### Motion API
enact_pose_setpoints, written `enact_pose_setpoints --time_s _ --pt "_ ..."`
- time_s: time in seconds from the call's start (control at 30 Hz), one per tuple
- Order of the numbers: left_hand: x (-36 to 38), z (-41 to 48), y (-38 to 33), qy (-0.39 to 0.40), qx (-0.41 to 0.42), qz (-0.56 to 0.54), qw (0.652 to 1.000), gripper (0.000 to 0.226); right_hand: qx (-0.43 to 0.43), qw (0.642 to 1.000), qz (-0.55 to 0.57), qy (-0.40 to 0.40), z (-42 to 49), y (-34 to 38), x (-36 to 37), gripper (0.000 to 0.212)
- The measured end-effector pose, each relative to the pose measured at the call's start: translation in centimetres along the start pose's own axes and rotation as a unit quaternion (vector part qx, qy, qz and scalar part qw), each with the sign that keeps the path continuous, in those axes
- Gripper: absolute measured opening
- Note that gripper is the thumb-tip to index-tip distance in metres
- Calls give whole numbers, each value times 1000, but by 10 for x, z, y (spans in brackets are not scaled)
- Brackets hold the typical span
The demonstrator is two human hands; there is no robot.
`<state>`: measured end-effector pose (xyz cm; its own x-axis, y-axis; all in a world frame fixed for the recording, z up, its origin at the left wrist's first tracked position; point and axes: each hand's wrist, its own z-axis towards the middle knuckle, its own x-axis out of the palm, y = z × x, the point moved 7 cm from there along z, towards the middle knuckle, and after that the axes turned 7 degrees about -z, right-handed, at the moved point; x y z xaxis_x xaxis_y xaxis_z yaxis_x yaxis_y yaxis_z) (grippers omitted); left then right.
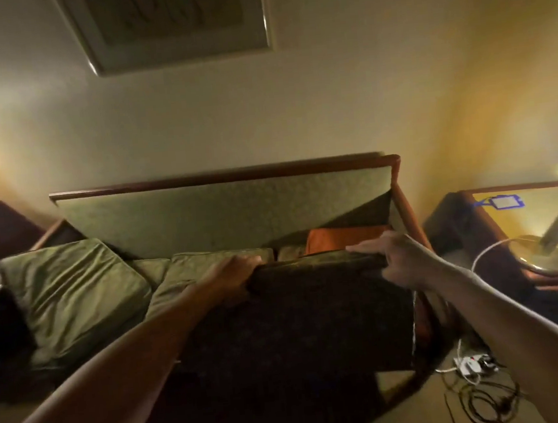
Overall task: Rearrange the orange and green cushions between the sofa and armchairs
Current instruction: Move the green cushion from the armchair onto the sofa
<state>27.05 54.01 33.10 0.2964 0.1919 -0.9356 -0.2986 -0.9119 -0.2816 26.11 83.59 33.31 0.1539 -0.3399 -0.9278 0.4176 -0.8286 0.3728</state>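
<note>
both hands on one large dark green cushion [296, 314], held up in front of the sofa [223, 212]. left hand [236, 274] clamped on its top-left corner, fingers curled over the top edge. right hand [393, 262] clamped on the top-right corner, fingers [361, 248] laid along the top edge, thumb side down. cushion hangs roughly upright, covering the sofa's front edge and right half of the seat; dark and in shadow, pattern hard to read.

orange cushion [340, 238] sits at the sofa's right rear corner, against the backrest and right arm, partly hidden behind the held cushion. light green cushion [72, 297] lies tilted at the sofa's left end, well apart from the hands.

side worktop [540, 208] right of the sofa carries a lamp base [544, 255] and a blue-edged badge [503, 202]. cables and a power strip [469, 363] on the floor by the sofa's right front corner. framed picture [170, 21] on the wall above.
</note>
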Motion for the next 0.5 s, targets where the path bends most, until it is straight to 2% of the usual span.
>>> enact_pose_setpoints --time_s 0.07,0.17,0.33,0.5 --pt "-20 0 45 -30 -9 -16 999 49 -20 1000 9 16 50 23 13 72" --pt "-33 14 121 -22 -48 -4 999 60 -80 996 14 19 117 64 28 78" --pt "-60 50 221 -40 -107 14 993 45 -118 992 25 37 235 91 55 70" --pt "-64 106 316 -26 -142 42 989 60 -141 988 37 46 354 98 107 75"
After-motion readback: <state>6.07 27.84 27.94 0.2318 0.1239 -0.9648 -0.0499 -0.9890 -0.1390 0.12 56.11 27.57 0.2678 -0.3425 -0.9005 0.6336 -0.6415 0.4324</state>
